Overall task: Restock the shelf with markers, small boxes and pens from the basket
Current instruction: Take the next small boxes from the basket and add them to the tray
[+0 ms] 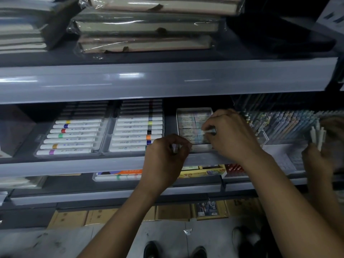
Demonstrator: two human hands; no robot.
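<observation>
A white tray (193,110) of small pastel boxes sits on the middle shelf, right of centre. My right hand (230,135) reaches over it and pinches one small box (209,131) just above the others. My left hand (165,155) hovers at the shelf's front edge, its fingers curled round a small box (175,148). Two clear trays of white markers (74,135) with coloured bands lie to the left. Pens (283,123) stand packed in a clear holder to the right. No basket is in view.
Another person's hand (320,157) holds a bunch of white pens (317,136) at the far right. Wrapped notebooks (147,27) are stacked on the upper shelf. Lower shelves carry more boxed goods (202,171). Shoes (199,251) stand on the floor below.
</observation>
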